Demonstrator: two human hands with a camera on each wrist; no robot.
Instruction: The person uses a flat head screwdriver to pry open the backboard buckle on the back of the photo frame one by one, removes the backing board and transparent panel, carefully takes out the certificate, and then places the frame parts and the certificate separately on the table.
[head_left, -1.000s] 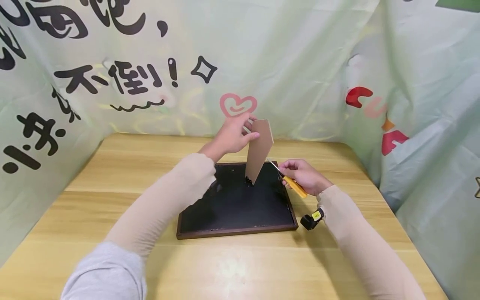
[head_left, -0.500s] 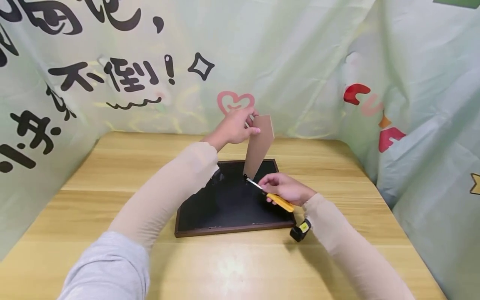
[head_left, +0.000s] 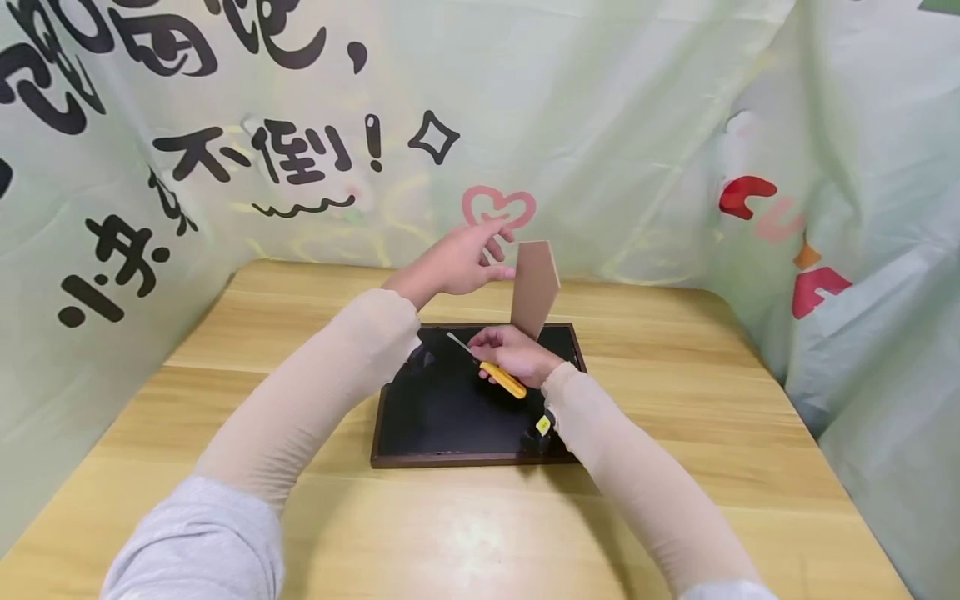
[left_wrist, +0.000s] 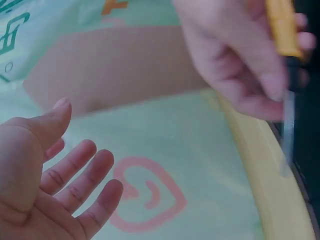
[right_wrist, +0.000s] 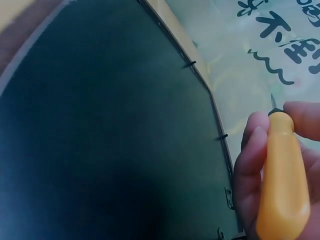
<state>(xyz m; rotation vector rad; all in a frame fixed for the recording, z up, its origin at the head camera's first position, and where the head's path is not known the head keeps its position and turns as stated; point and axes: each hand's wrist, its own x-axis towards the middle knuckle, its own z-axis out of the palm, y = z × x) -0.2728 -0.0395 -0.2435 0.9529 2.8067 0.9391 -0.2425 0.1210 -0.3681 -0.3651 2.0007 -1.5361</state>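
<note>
A picture frame (head_left: 442,417) lies on the table, its black back panel facing up and its edges brown. From its far part a brown board stand (head_left: 535,279) rises upright. My left hand (head_left: 459,262), fingers spread and slightly bent, is beside the stand; the left wrist view shows a gap between this hand (left_wrist: 55,175) and the board (left_wrist: 115,67). My right hand (head_left: 517,352) holds a screwdriver (head_left: 504,379) by its yellow handle above the panel, in front of the stand. Its metal shaft points far left. The stand's foot is hidden behind the right hand.
Small metal tabs (right_wrist: 223,136) stick out along the frame's edge in the right wrist view. The wooden table (head_left: 300,400) meets a printed cloth backdrop (head_left: 600,125) at its back and sides. A black device (head_left: 543,425) sits at my right wrist.
My right hand with the screwdriver has moved left across the panel, past the stand's foot, and the tip has swung away from it. My left hand has let go of the stand.
</note>
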